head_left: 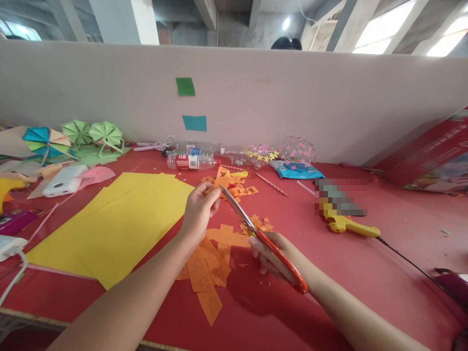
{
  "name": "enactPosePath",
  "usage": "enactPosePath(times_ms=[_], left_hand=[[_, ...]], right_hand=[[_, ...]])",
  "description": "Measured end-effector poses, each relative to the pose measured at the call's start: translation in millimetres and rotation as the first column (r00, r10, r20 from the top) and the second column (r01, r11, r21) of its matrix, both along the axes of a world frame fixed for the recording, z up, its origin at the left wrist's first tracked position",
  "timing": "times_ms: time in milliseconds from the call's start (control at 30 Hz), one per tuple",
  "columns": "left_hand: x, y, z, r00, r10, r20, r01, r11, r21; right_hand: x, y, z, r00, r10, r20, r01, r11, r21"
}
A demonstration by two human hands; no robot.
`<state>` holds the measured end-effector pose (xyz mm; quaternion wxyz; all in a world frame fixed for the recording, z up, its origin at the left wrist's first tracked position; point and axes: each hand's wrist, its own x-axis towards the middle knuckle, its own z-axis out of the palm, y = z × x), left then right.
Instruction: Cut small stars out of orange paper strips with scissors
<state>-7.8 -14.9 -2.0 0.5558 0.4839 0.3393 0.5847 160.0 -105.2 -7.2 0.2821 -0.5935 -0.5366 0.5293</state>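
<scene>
One view only, from a camera worn on the person's head: it looks out from above the near side of the red table (409, 214), facing forward and down. The forearms (142, 287) reach in from the bottom of the frame, bringing the left hand (197, 209) and right hand (276, 253) near its middle, fairly close to the lens. Farther off, the pale partition (274, 107) crosses the frame almost square-on, with pillars (122, 22) beyond its top edge.
</scene>
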Motion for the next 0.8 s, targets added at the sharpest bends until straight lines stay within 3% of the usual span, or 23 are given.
enactPosePath(times_ms=[400, 800], left_hand=[[-1.0, 1.7, -2.1, 0.999, -0.023, 0.027, 0.024, 1.0, -0.012], [-1.1, 1.3, -4.0, 0.998, -0.036, -0.05, 0.037, 0.999, 0.016]], right_hand=[[-1.2, 0.1, 1.4, 0.999, -0.014, 0.032, 0.015, 1.0, -0.015], [0.3, 2.4, -0.1, 0.997, -0.024, 0.068, 0.025, 1.0, -0.012]])
